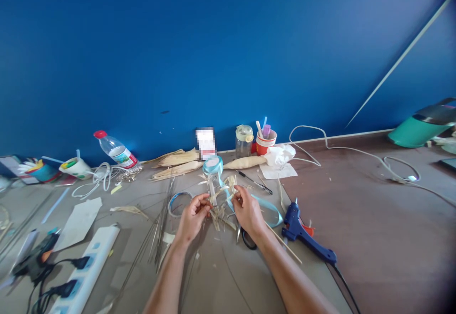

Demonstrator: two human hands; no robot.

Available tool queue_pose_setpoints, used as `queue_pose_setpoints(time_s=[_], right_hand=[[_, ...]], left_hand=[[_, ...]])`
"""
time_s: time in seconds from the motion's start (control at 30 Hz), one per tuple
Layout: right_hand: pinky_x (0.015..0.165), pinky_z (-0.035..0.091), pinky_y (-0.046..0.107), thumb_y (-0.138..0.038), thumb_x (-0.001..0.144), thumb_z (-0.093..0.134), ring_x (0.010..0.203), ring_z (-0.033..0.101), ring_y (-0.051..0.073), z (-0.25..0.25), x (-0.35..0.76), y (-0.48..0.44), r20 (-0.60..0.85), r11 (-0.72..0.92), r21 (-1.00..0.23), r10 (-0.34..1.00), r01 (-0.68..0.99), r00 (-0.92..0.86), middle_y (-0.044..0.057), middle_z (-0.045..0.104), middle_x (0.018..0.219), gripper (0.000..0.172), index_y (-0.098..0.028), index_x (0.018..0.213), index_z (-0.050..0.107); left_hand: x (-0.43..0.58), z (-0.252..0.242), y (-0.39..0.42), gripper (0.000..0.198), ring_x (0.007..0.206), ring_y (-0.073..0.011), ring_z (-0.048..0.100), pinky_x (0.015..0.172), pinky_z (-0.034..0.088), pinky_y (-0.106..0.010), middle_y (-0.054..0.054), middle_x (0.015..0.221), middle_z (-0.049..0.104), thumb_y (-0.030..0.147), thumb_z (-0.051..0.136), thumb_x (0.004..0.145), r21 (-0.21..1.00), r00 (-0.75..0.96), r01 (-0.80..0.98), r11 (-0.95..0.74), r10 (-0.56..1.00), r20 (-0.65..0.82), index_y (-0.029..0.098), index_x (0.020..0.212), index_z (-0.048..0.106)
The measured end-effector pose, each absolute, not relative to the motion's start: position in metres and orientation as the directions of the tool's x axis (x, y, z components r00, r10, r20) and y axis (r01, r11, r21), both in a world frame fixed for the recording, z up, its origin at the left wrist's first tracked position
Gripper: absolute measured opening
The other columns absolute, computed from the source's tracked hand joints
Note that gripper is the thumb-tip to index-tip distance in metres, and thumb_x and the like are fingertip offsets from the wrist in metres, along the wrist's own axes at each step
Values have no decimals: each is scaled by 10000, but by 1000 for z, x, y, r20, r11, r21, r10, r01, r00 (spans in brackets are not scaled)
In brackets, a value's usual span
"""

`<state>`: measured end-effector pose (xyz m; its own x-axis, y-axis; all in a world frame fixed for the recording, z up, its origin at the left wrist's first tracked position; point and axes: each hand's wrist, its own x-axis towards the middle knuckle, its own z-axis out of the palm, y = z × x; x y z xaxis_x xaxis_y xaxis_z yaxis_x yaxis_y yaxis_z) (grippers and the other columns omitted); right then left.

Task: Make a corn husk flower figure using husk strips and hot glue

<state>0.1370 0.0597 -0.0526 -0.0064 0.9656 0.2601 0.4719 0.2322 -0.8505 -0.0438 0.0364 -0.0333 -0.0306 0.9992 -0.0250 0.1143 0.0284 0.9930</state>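
Note:
Over the middle of the desk, my left hand [195, 213] is closed in a pinch at one end of a pale corn husk strip [223, 192]. My right hand [248, 211] pinches the strip's other side, close to a small curled husk piece. Below and between the hands lies a little heap of husk scraps [220, 216]. A roll of light blue ribbon [213, 165] stands just beyond, its loose tail running down past my right hand. Scissors [248, 240] lie partly hidden under my right wrist. The fingertips are small in view, so the exact grip is unclear.
A blue glue gun [302, 233] with its cord lies to the right. Thin wires [164, 223] and a white power strip [87, 271] are at left. Along the blue wall stand a tilted bottle [119, 152], a jar [243, 142] and paper cups [266, 143].

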Motion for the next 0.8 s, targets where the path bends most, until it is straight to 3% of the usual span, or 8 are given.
queue_pose_setpoints(time_s=[0.17, 0.4, 0.8], right_hand=[[660, 462, 271, -225, 792, 449, 638, 597, 161, -49, 140, 61, 240, 209, -894, 970, 397, 29, 34, 642, 755, 349, -150, 1123, 528], [677, 463, 299, -292, 734, 513, 687, 591, 177, -38, 167, 76, 108, 61, -988, 931, 143, 348, 59, 645, 765, 446, -88, 1130, 510], [509, 396, 239, -291, 694, 504, 577, 533, 137, -37, 162, 76, 35, 33, -999, 963, 12, 269, 19, 620, 706, 318, -134, 968, 542]], left_hand=[[-44, -30, 35, 339, 622, -131, 556, 616, 446, -260, -26, 751, 637, 304, 658, 720, 998, -22, 45, 35, 999, -34, 150, 1015, 594], [-45, -23, 35, 355, 605, -128, 542, 614, 444, -260, -25, 732, 639, 313, 698, 668, 996, -91, -9, 85, 992, -86, 144, 971, 620], [-49, -29, 36, 377, 600, -118, 533, 635, 426, -258, -22, 752, 638, 317, 681, 702, 995, -67, -37, 96, 993, -98, 137, 1026, 613]])
